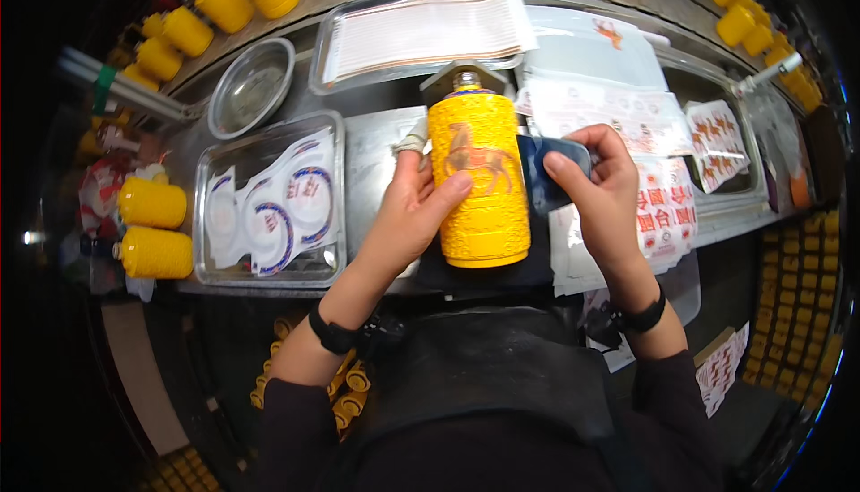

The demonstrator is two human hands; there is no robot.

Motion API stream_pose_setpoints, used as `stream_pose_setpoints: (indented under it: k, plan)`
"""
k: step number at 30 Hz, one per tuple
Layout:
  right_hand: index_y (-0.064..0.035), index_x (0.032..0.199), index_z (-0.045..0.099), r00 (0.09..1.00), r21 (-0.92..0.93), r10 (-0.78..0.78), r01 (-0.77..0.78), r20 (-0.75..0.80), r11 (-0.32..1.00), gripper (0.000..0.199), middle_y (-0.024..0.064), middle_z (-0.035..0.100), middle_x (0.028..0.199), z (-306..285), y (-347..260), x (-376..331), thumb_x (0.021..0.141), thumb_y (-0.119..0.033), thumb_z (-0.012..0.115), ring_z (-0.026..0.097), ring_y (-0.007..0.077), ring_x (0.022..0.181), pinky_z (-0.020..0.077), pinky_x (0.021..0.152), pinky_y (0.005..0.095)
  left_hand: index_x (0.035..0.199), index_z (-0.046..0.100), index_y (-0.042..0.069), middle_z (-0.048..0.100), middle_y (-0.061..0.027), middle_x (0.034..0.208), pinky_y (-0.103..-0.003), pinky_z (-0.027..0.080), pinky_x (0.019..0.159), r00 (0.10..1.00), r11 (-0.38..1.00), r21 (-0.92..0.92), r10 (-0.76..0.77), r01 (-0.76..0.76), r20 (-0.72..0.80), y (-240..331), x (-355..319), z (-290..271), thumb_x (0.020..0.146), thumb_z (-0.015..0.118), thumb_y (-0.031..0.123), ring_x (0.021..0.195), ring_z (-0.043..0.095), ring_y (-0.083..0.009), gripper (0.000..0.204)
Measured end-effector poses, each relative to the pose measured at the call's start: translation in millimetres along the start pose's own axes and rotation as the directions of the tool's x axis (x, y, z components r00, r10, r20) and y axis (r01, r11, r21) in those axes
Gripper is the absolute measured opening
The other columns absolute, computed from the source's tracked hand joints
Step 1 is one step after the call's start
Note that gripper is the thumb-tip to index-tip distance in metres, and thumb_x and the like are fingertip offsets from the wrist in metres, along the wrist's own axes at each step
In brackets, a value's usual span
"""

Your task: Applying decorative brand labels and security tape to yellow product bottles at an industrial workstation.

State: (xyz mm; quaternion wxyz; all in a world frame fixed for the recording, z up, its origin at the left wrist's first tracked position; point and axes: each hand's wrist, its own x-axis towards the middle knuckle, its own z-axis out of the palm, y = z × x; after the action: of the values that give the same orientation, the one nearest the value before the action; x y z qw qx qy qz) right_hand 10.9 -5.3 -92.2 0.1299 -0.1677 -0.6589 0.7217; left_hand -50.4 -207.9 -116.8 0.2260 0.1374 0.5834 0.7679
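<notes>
A yellow embossed bottle (484,232) with a bare threaded neck lies in front of me, its neck pointing away. On its upper face sits a brown and orange horse decal (475,159). My left hand (403,214) grips the bottle's left side, the thumb resting on the front near the decal. A whitish wrap covers a fingertip of that hand. Between thumb and fingers my right hand (605,183) holds a dark blue flat scraper-like pad (542,189), right beside the bottle's right side. Whether the pad touches the bottle I cannot tell.
Left of the bottle stands a clear tray (339,223) with curved decals, and behind it a bowl (219,107). A far tray (322,62) holds striped strips. Printed sheets (663,205) lie at right. More yellow bottles (154,253) stand at left and along the back.
</notes>
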Motion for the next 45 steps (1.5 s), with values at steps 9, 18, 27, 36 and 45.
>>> stream_pose_setpoints:
  k: [9, 18, 27, 36, 45]
  plan:
    - [-0.0028, 0.095, 0.055, 0.999, -0.130, -0.040, 0.043, 0.021, 0.991, 0.017, -0.0005, 0.057, 0.084, -4, 11, 1, 0.085, -0.006, 0.068, 0.052, 0.0039, 0.076, 0.0427, 0.070, 0.0176, 0.142, 0.017, -0.005, 0.048, -0.0184, 0.133, -0.035, 0.042, 0.103, 0.997, 0.996, -0.086, 0.000, 0.007, 0.079, -8, 1, -4, 0.091, 0.065, 0.016, 0.123, 0.050, -0.0221, 0.074]
    - [-0.0051, 0.093, 0.055, 0.995, -0.201, -0.086, 0.076, -0.045, 0.977, 0.016, -0.0048, 0.053, 0.076, -21, 23, -1, 0.085, -0.005, 0.068, 0.047, 0.0005, 0.068, 0.0363, 0.061, 0.0144, 0.138, 0.035, -0.003, 0.053, -0.0222, 0.131, -0.032, 0.050, 0.093, 0.988, 0.982, 0.180, -0.021, 0.049, -0.154, 8, -27, -91, 0.085, 0.072, 0.012, 0.119, 0.057, -0.0246, 0.067]
    - [-0.0033, 0.098, 0.055, 0.993, -0.022, -0.072, 0.070, -0.093, 0.997, 0.016, 0.0018, 0.060, 0.085, -42, 25, -12, 0.086, -0.003, 0.066, 0.056, 0.0053, 0.072, 0.0475, 0.067, 0.0181, 0.114, 0.052, -0.004, 0.063, -0.0236, 0.100, -0.042, 0.052, 0.081, 0.797, 0.116, 0.835, 0.254, 0.538, -0.548, 38, -76, -248, 0.065, 0.084, 0.029, 0.094, 0.063, -0.0373, 0.067]
    - [-0.0039, 0.098, 0.055, 0.985, -0.077, -0.120, 0.111, -0.122, 0.991, 0.017, 0.0014, 0.059, 0.086, -27, 18, -24, 0.085, -0.003, 0.066, 0.055, 0.0054, 0.075, 0.0455, 0.070, 0.0179, 0.123, 0.051, -0.006, 0.054, -0.0298, 0.122, -0.045, 0.044, 0.096, 0.739, -0.139, 0.735, 0.273, 0.663, -0.615, 46, -98, -289, 0.067, 0.079, 0.049, 0.114, 0.054, -0.0412, 0.083]
    - [-0.0039, 0.096, 0.055, 0.992, -0.025, -0.075, 0.073, -0.104, 0.997, 0.015, 0.0003, 0.058, 0.086, -36, 21, -20, 0.086, -0.002, 0.065, 0.055, 0.0049, 0.075, 0.0457, 0.072, 0.0177, 0.119, 0.054, 0.000, 0.058, -0.0257, 0.120, -0.045, 0.045, 0.095, 0.620, -0.040, 0.637, 0.286, 0.770, -0.731, 53, -91, -327, 0.078, 0.074, 0.034, 0.113, 0.056, -0.0407, 0.057]
